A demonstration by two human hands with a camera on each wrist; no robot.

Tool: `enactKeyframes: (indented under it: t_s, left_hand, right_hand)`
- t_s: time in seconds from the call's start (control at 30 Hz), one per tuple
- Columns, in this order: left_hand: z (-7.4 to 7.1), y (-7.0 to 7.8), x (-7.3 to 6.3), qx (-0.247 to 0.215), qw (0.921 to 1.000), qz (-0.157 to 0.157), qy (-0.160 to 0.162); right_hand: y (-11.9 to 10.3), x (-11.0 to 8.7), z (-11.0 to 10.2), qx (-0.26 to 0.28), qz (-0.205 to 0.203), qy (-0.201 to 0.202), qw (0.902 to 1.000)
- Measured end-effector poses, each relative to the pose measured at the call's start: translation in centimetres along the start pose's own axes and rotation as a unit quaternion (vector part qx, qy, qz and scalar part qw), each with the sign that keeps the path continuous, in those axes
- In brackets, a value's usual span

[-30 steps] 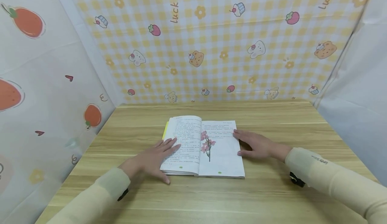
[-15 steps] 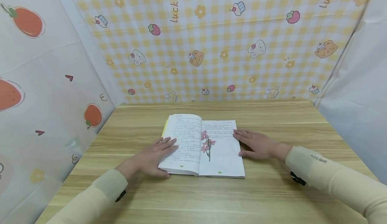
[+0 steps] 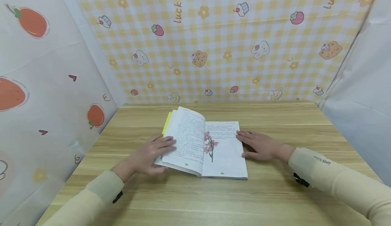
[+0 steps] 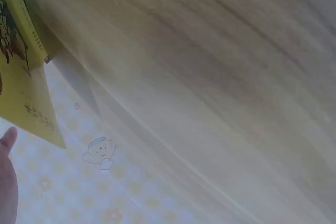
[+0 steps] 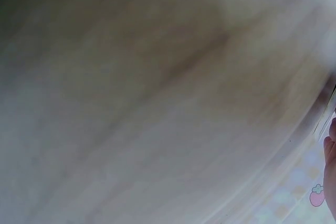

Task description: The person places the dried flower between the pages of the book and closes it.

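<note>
An open book [image 3: 227, 156] lies on the table, its left half lifted and tilted toward the right half. My left hand [image 3: 149, 154] grips the outer edge of that raised half, fingers over the printed page and thumb at the lower edge. The left wrist view catches the yellow cover [image 4: 31, 100] from outside, up off the tabletop, with part of the hand [image 4: 7, 182] beside it. A pink flower picture [image 3: 210, 146] is printed on the flat right page. On that page's outer edge rests my right hand [image 3: 262, 146], fingers extended, thumb spread below.
The wood-grain table [image 3: 213, 202] extends around the book on all sides. Behind it hangs a yellow checked cloth [image 3: 226, 73] with cartoon prints. White cloth walls [image 3: 58, 59] stand at the left and right.
The book's left half has risen off the table and tilted rightward, showing more of the yellow cover. My left hand has shifted slightly left with it. The right hand stays put.
</note>
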State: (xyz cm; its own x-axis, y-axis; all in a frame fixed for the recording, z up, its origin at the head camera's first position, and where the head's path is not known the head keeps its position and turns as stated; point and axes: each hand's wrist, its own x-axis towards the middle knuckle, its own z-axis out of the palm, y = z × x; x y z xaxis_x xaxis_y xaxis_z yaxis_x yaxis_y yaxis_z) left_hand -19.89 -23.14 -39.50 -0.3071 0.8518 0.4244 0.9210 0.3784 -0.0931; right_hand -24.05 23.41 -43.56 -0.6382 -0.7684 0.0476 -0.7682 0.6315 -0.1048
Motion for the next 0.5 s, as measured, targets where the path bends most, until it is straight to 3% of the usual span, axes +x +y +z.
enactKeyframes:
  t_s: [0.27,0.5]
  left_hand:
    - [-0.8,-0.2,2.5,-0.006,0.9953,0.055,0.08]
    - [-1.3,-0.1,5.7,-0.006,0.9897,0.102,0.1]
  right_hand:
    - [-0.1,-0.1,-0.1,0.004,-0.01,0.017,0.9998]
    - [-0.2,-0.1,-0.1,0.0,-0.004,0.014,0.9999]
